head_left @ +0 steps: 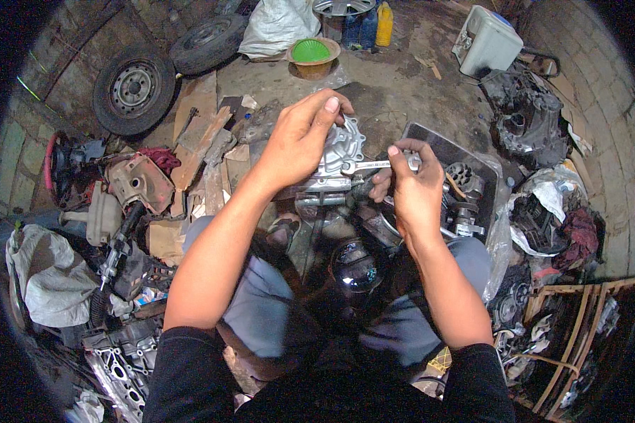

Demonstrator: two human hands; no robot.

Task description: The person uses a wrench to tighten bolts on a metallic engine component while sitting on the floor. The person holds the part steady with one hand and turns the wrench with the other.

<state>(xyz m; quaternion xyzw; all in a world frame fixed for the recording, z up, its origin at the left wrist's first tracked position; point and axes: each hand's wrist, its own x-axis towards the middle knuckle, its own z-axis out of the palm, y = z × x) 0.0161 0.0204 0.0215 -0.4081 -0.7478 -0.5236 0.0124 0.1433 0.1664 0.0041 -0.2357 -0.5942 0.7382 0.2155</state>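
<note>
above the knees, the right hand (415, 185) is pinching a wrench (365, 166) shut-fingered, while the left hand (300, 137) is clamping the cast metal housing (340, 151) just beyond — the wrench may be slipping off, knuckles hitting the parts tray (441, 137) further out.

Dim, flat light falls from above, brightest on the floor (395, 84) at the top and the two forearms. The lower corners sink into shadow. Fisheye bending curves the brick walls (600, 92), with a black vignette all round. Focus holds centrally; the rim softens.
</note>
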